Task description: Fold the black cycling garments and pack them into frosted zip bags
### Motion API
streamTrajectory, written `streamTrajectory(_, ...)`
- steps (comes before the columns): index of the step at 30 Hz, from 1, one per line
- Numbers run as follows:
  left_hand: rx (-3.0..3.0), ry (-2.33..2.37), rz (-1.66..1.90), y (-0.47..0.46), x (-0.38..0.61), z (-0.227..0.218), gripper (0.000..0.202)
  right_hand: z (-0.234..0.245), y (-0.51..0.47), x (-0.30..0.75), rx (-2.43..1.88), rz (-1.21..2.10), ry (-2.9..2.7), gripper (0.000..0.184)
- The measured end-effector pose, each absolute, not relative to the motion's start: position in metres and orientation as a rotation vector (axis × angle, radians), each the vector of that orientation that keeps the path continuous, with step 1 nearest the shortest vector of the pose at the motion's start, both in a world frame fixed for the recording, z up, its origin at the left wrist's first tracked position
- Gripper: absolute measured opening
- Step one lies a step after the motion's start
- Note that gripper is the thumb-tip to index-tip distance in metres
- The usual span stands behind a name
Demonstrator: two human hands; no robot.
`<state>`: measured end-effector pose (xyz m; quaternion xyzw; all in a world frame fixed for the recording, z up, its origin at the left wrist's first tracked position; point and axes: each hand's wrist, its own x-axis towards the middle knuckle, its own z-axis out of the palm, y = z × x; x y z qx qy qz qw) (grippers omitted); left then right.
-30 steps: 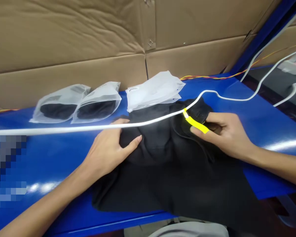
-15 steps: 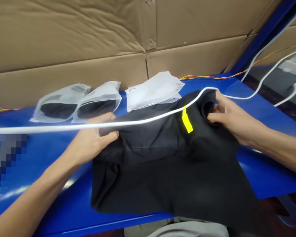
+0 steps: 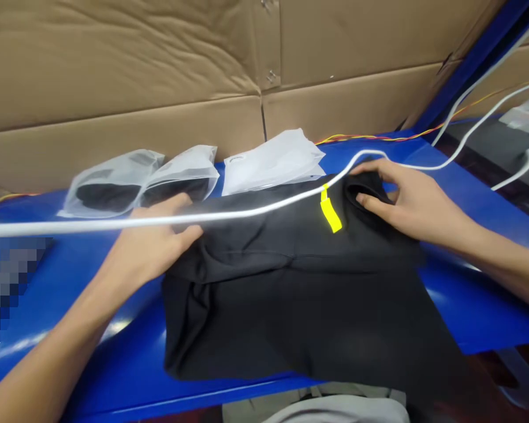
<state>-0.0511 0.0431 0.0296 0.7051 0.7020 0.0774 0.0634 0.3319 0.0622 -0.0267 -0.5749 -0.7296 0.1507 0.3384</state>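
A black garment (image 3: 308,317) lies spread over the blue table, its lower right part hanging past the front edge. My left hand (image 3: 152,238) grips the garment's upper left corner, thumb on the near side and fingers partly behind the cloth. At the upper right end my right hand (image 3: 403,194) is closed on the edge, where the fabric curls into an open fold around the thumb. Between the hands, nearer the right one, a bright yellow tag (image 3: 331,212) lies on the cloth. A white cable (image 3: 229,221) passes across the view in front of the garment and left hand.
Two translucent bags (image 3: 108,197) with dark contents stand at the back left of the blue table (image 3: 127,376). A flat white bag (image 3: 271,164) lies behind the garment. Brown cardboard (image 3: 167,70) forms the back wall. Twisted red-yellow wires (image 3: 370,138) run along the back right.
My right hand has shifted slightly left, and the fold at its thumb has opened wider. The garment's upper part lies flatter, with a crease across it. My left hand has moved a little left.
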Motion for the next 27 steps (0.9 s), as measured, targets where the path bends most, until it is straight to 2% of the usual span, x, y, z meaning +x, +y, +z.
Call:
streamTrajectory(3,2.138,2.142,0.225,0.045,-0.052,0.028,0.027,-0.029,0.065,0.335,-1.523,0.268,-2.029,0.024)
streamTrajectory(7,2.214,2.063,0.240,0.046,-0.053,0.020,0.027,-0.027,0.065,0.333,-1.483,0.261,-1.989,0.024)
streamTrajectory(10,2.242,1.962,0.346,0.045,-0.055,0.013,0.033,-0.025,0.062,0.329,-1.441,0.326,-1.989,0.043)
streamTrajectory(13,2.197,1.987,0.351,0.043,-0.053,0.011,0.051,-0.025,0.062,0.328,-1.465,0.349,-2.002,0.067)
streamTrajectory(15,2.185,2.059,0.281,0.042,-0.050,0.012,0.058,-0.027,0.065,0.330,-1.489,0.346,-1.969,0.074)
streamTrajectory(21,2.316,2.073,0.248,0.042,-0.048,0.010,0.048,-0.034,0.079,0.337,-1.591,0.547,-1.784,0.033)
streamTrajectory(24,2.475,2.020,0.370,0.040,-0.052,0.012,0.041,-0.037,0.082,0.338,-1.540,0.633,-1.724,0.029)
streamTrajectory(27,2.502,2.001,0.493,0.038,-0.054,0.018,0.045,-0.040,0.083,0.339,-1.496,0.550,-1.692,0.027)
